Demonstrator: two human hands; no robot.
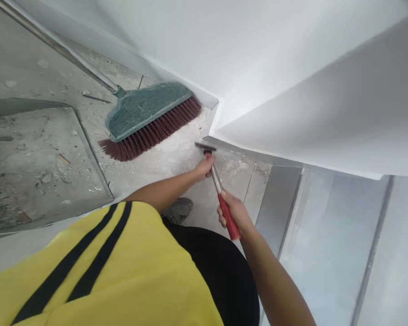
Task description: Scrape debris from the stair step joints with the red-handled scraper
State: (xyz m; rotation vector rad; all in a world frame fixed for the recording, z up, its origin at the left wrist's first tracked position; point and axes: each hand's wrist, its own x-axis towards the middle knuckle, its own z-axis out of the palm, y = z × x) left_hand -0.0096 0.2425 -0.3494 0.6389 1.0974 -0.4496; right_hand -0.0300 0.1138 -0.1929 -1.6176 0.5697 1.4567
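Both of my hands are closed around one long-handled scraper [217,179], which has a red grip, a metal shaft and a dark, wide blade. Near the head, my left hand [204,167] wraps the shaft just below the blade. My right hand [234,209] grips the red handle at the lower end. The blade is at the floor by the wall corner; I cannot tell whether it touches. Around it the tiled floor [177,179] carries white dust and crumbs, with flaky debris [243,166] along the wall base to the right.
A green broom [149,108] with dark red bristles leans beside the corner on the left. A large dustpan [91,156] full of debris lies left of it. White walls [258,59] meet at the corner ahead. Stair-like pale steps [333,217] lie at the right.
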